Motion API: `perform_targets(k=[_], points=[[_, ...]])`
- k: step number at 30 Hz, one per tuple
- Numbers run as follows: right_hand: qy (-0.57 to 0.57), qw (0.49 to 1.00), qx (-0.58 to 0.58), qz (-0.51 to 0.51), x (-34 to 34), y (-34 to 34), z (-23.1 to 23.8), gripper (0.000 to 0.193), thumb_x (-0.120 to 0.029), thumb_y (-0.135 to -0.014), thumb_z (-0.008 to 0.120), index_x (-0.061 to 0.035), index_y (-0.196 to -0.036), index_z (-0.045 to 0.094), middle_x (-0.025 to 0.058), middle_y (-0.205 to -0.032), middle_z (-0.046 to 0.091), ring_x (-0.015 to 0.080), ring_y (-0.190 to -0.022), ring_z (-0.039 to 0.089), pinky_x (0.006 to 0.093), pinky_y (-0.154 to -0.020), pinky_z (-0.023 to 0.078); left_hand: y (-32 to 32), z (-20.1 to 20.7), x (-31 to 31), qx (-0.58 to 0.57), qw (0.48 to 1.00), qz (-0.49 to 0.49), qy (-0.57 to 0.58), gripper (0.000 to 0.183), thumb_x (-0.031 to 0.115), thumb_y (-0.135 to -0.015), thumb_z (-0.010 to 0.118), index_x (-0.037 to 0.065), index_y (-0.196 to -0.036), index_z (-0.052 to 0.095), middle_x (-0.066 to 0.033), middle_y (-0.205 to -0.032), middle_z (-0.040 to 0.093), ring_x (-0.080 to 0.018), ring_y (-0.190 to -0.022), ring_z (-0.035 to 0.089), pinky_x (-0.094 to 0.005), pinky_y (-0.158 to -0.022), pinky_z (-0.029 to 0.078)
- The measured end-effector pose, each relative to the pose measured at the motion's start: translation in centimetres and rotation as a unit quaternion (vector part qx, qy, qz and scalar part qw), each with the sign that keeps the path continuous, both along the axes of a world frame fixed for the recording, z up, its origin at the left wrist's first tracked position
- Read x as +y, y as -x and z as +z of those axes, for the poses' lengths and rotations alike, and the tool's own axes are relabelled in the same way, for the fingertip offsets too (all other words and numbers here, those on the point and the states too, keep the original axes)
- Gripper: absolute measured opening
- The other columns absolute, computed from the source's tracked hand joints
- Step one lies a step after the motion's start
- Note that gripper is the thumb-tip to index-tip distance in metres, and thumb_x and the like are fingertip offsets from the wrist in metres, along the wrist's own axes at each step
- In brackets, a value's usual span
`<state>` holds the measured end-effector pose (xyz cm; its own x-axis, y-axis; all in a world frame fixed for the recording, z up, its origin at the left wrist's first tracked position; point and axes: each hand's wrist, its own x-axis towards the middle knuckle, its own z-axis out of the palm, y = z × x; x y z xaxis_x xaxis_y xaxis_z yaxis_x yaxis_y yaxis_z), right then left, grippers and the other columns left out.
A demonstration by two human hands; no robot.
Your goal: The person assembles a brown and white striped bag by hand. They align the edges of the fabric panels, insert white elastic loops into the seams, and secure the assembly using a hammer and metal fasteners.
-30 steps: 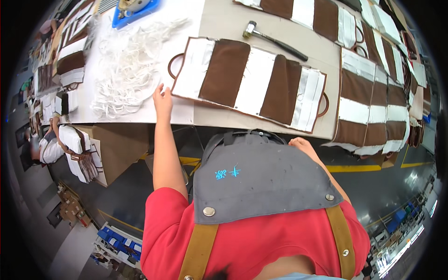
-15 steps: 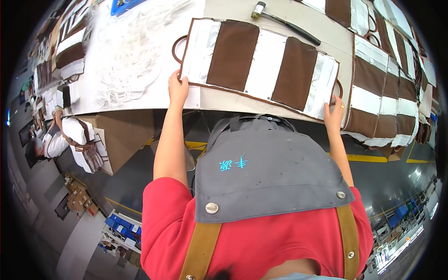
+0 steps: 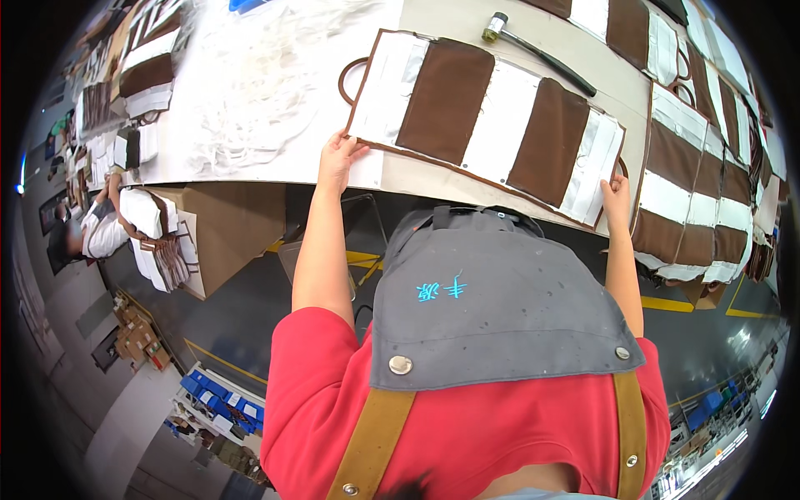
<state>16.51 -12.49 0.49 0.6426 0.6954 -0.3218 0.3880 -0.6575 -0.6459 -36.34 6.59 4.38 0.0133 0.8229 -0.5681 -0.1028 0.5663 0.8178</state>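
A flat bag panel (image 3: 487,121) with brown and white bands, brown edging and a looped handle at each end lies tilted across the table's front edge. My left hand (image 3: 337,162) pinches its near left corner, thumb and fingers closed on the brown edging. At the right end, my right hand (image 3: 616,202) holds the near edge beside the right handle, which is partly hidden. Just beyond the panel rests a hammer (image 3: 542,57) with a black handle and a short metal head.
White strips (image 3: 250,117) lie heaped on the table (image 3: 421,177) at left. Stacked striped panels (image 3: 692,183) hang over the edge at right. A cardboard box (image 3: 233,237) stands below the table at left, near another person (image 3: 104,233) handling similar pieces.
The view has shifted, so most things on the table appear farther right. The panel has moved slightly away from me relative to the hammer, with both hands still holding it.
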Motion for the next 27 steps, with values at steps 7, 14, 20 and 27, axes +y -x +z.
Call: perform_targets(k=[7, 14, 20, 27], points=[[-0.063, 0.997, 0.039, 0.033, 0.5, -1.0, 2.4, 0.015, -0.006, -0.086, 0.059, -0.0022, -0.098, 0.051, -0.0005, -0.076, 0.052, 0.0074, -0.067, 0.047, 0.0233, -0.063, 0.040, -0.1, 1.8, -1.5, 0.018, 0.996, 0.069, -0.046, 0.032, 0.001, -0.090, 0.050, -0.011, -0.119, 0.045, -0.0108, -0.095, 0.058, -0.0173, -0.084, 0.061, -0.0298, -0.077, 0.056], [-0.067, 0.996, 0.013, 0.059, 2.8, 0.0, 0.5, 0.016, -0.007, -0.085, 0.059, -0.0013, -0.098, 0.051, 0.0036, -0.080, 0.055, 0.0112, -0.072, 0.052, 0.0260, -0.068, 0.044, 2.2, -1.1, -7.0, 0.052, 0.994, 0.097, 0.025, 0.032, -0.001, -0.089, 0.050, -0.007, -0.119, 0.040, -0.0130, -0.097, 0.056, -0.0188, -0.084, 0.061, -0.0333, -0.077, 0.057], [-0.065, 0.959, -0.242, 0.132, 5.2, 0.5, 1.8, 0.030, -0.005, -0.082, 0.059, -0.0009, -0.111, 0.054, 0.0136, -0.097, 0.061, 0.0253, -0.088, 0.059, 0.0367, -0.080, 0.046, 3.1, -1.4, -5.4, 0.451, 0.871, -0.003, -0.197, 0.035, 0.004, -0.081, 0.057, -0.001, -0.115, 0.048, -0.0171, -0.102, 0.058, -0.0274, -0.094, 0.058, -0.0382, -0.080, 0.048], [-0.126, 0.877, -0.296, 0.356, 13.1, 11.4, 3.0, 0.045, -0.016, -0.085, 0.057, -0.0102, -0.129, 0.050, 0.0112, -0.137, 0.047, 0.0282, -0.128, 0.042, 0.0447, -0.106, 0.031, -7.3, 0.2, 0.7, 0.514, 0.691, -0.336, -0.382, 0.042, 0.019, -0.089, 0.054, 0.007, -0.129, 0.048, -0.0114, -0.139, 0.043, -0.0297, -0.131, 0.037, -0.0471, -0.107, 0.027]])
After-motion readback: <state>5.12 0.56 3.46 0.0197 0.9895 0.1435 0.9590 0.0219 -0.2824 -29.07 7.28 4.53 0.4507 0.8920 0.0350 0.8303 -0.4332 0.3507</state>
